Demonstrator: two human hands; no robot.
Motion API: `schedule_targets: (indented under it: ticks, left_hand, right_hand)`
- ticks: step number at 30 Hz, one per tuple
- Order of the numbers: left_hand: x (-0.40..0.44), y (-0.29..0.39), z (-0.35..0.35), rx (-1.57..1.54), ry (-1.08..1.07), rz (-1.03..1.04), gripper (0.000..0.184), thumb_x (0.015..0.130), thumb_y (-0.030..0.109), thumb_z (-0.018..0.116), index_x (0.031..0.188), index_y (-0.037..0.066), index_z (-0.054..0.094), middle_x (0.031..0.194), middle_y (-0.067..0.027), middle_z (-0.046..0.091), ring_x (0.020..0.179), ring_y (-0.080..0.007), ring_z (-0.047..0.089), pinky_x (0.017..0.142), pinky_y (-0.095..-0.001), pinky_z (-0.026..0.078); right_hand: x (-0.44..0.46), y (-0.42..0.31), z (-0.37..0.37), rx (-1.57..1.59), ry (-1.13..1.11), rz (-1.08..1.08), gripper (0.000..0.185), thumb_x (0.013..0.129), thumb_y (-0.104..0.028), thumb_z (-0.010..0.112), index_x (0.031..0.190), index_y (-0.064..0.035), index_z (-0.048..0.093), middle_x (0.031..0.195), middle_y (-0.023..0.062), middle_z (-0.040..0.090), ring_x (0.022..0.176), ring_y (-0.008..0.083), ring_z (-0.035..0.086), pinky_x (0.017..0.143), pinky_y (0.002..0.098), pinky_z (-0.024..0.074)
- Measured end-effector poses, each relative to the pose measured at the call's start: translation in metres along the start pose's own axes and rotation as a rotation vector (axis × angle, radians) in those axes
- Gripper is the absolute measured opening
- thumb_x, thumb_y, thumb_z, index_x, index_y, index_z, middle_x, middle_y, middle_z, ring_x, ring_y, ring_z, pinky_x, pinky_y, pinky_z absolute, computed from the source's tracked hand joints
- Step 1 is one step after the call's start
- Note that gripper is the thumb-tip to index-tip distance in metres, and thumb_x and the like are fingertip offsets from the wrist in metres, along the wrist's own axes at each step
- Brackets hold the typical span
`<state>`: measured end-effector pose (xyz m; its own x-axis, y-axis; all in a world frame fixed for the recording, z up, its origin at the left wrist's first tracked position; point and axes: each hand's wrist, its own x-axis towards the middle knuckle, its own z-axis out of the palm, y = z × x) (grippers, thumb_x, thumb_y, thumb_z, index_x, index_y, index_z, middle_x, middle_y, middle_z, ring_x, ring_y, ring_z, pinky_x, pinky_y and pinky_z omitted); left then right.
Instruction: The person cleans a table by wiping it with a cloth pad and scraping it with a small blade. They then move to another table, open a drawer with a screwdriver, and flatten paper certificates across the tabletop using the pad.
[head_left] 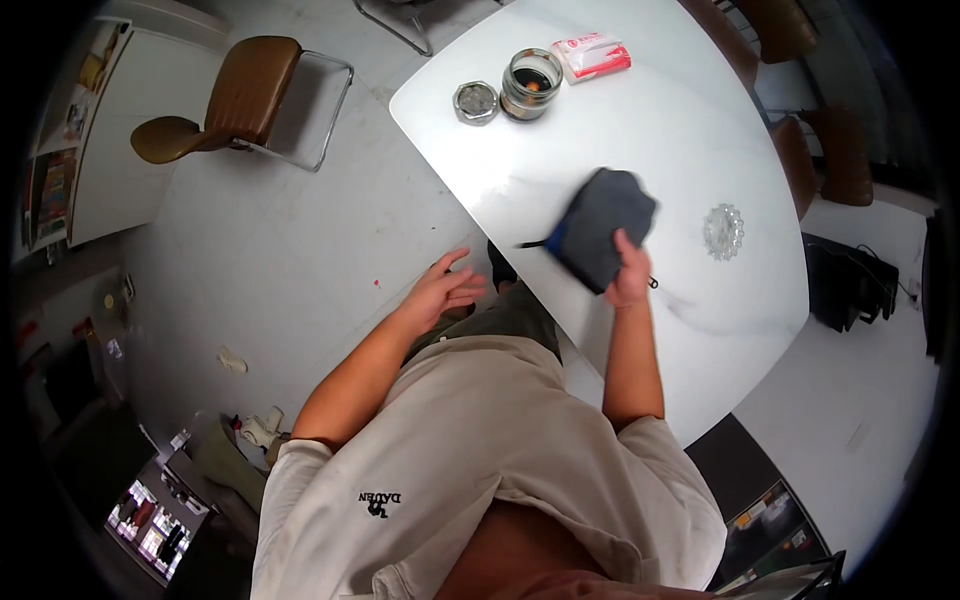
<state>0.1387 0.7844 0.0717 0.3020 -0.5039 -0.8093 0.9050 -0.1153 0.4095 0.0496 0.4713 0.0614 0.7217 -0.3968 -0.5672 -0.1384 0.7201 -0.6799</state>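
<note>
My right hand [628, 272] grips the near right edge of a dark grey fabric pouch [598, 225], thumb lying on top. Blue shows along the pouch's left side, a thin black strap sticks out to the left, and a small dark loop shows beside my wrist. The pouch is over the white table; whether it touches the top, I cannot tell. Off the table's left edge, my left hand [443, 292] hangs in the air with fingers apart, holding nothing. A clear scalloped glass dish [723, 232] lies on the table right of the pouch.
On the white table [680, 130] stand an open glass jar [531, 86] with dark contents, a round silvery lid or dish [475, 103] and a red-and-white tissue pack [592, 57]. A brown chair [250, 90] stands on the floor to the left. More brown chairs [838, 150] line the right side.
</note>
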Motion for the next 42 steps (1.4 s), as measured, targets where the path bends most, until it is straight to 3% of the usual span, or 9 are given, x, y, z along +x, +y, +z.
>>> schedule_targets:
  ticks: [9, 23, 25, 27, 29, 33, 36, 39, 42]
  left_hand:
    - [-0.036, -0.048, -0.076, -0.1, 0.191, -0.017, 0.052, 0.099, 0.031, 0.059, 0.143, 0.008, 0.041, 0.125, -0.0175, 0.058, 0.111, -0.0285, 0.063, 0.088, -0.0358, 0.053]
    - [-0.111, -0.099, -0.134, -0.265, 0.357, 0.163, 0.054, 0.098, 0.031, 0.057, 0.143, 0.006, 0.04, 0.128, -0.0192, 0.057, 0.111, -0.0334, 0.063, 0.093, -0.0394, 0.051]
    - [-0.117, -0.107, -0.142, -0.263, 0.373, 0.179, 0.053, 0.098, 0.031, 0.057, 0.142, 0.006, 0.041, 0.127, -0.0191, 0.057, 0.111, -0.0334, 0.063, 0.093, -0.0398, 0.051]
    - [-0.122, -0.112, -0.152, -0.237, 0.395, 0.196, 0.052, 0.098, 0.031, 0.057, 0.141, 0.007, 0.043, 0.127, -0.0185, 0.058, 0.111, -0.0329, 0.063, 0.094, -0.04, 0.051]
    - [-0.131, -0.113, -0.158, -0.218, 0.397, 0.243, 0.051, 0.097, 0.033, 0.058, 0.14, 0.008, 0.044, 0.126, -0.018, 0.059, 0.112, -0.0315, 0.063, 0.094, -0.0403, 0.05]
    - [-0.128, -0.103, -0.164, -0.217, 0.331, 0.289, 0.051, 0.097, 0.036, 0.059, 0.139, 0.01, 0.046, 0.125, -0.0138, 0.061, 0.116, -0.0277, 0.06, 0.097, -0.0417, 0.048]
    - [-0.109, -0.102, -0.173, -0.372, 0.158, 0.484, 0.056, 0.098, 0.031, 0.061, 0.146, 0.015, 0.036, 0.139, -0.0091, 0.053, 0.122, -0.0256, 0.057, 0.099, -0.0421, 0.05]
    - [-0.105, -0.074, -0.145, -0.304, -0.051, 0.685, 0.064, 0.098, 0.034, 0.061, 0.15, 0.018, 0.029, 0.143, -0.0073, 0.048, 0.129, -0.0255, 0.05, 0.103, -0.0444, 0.047]
    - [-0.1, -0.044, -0.113, -0.478, -0.031, 0.557, 0.056, 0.102, 0.037, 0.053, 0.148, 0.012, 0.035, 0.143, -0.0094, 0.048, 0.132, -0.0266, 0.048, 0.107, -0.0417, 0.044]
  right_hand:
    - [0.113, 0.078, -0.007, -1.997, 0.346, -0.573, 0.069, 0.096, -0.04, 0.053, 0.148, 0.0024, 0.036, 0.161, 0.0244, 0.017, 0.148, 0.045, 0.013, 0.116, 0.0621, 0.0131]
    - [0.077, 0.267, 0.177, -1.81, -0.316, -0.951, 0.053, 0.096, -0.022, 0.051, 0.142, 0.0023, 0.045, 0.151, 0.0264, 0.037, 0.144, 0.0429, 0.028, 0.117, 0.0519, 0.0233]
    - [0.053, 0.289, 0.175, -1.286, -0.615, -0.169, 0.052, 0.101, -0.03, 0.044, 0.139, 0.0048, 0.047, 0.14, 0.0281, 0.049, 0.136, 0.0434, 0.04, 0.112, 0.0486, 0.0329]
    - [0.028, 0.33, 0.158, -1.416, -0.607, -0.306, 0.056, 0.103, -0.04, 0.039, 0.133, 0.0067, 0.05, 0.128, 0.0298, 0.057, 0.125, 0.0449, 0.05, 0.106, 0.0487, 0.04]
    - [-0.003, 0.301, 0.175, -1.203, -0.823, 0.344, 0.063, 0.102, -0.05, 0.039, 0.121, 0.0078, 0.057, 0.125, 0.0309, 0.058, 0.118, 0.0463, 0.054, 0.102, 0.0496, 0.0424]
    - [-0.033, 0.323, 0.185, -1.19, -1.054, -0.026, 0.061, 0.102, -0.049, 0.041, 0.116, 0.0064, 0.06, 0.118, 0.033, 0.06, 0.113, 0.0465, 0.057, 0.097, 0.049, 0.045]
    - [-0.067, 0.226, 0.239, -1.2, -1.311, 0.2, 0.059, 0.098, -0.035, 0.054, 0.144, -0.0015, 0.038, 0.127, 0.0317, 0.057, 0.119, 0.0434, 0.055, 0.1, 0.0435, 0.0457]
    - [-0.091, 0.206, 0.236, -1.62, -1.203, -0.696, 0.068, 0.092, -0.03, 0.061, 0.149, -0.0057, 0.035, 0.145, 0.0324, 0.04, 0.133, 0.0462, 0.043, 0.108, 0.0457, 0.0406]
    - [-0.097, 0.192, 0.226, -1.746, -1.147, -0.787, 0.072, 0.089, -0.028, 0.063, 0.152, -0.0086, 0.033, 0.156, 0.0317, 0.021, 0.143, 0.0478, 0.027, 0.113, 0.051, 0.0336]
